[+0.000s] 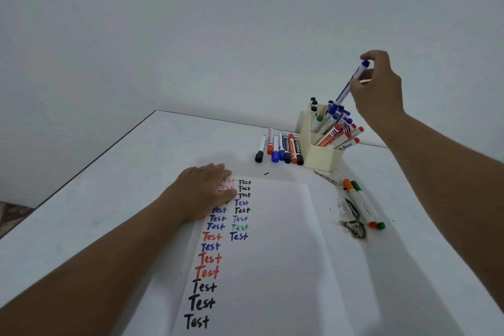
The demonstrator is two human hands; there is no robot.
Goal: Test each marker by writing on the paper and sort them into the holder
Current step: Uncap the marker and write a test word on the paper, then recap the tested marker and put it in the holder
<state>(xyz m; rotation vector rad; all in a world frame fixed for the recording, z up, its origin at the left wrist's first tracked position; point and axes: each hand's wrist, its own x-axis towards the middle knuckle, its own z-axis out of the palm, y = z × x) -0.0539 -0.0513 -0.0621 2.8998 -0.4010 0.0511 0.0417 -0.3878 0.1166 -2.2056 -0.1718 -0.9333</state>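
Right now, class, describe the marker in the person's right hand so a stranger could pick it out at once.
Find the cream holder at the far right of the white table, crowded with markers. Directly above it, the right hand pinches a white marker with blue cap, tip down. It alone is lifted clear; the others stand inside or lie on the table.

Plain indoor room, likely office or study: bare white wall (191,22), white table (95,199), marker holder (320,155).

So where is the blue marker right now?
The blue marker is in the right hand, on the right side of the head view, tilted above the cream holder, its lower end among the markers there.
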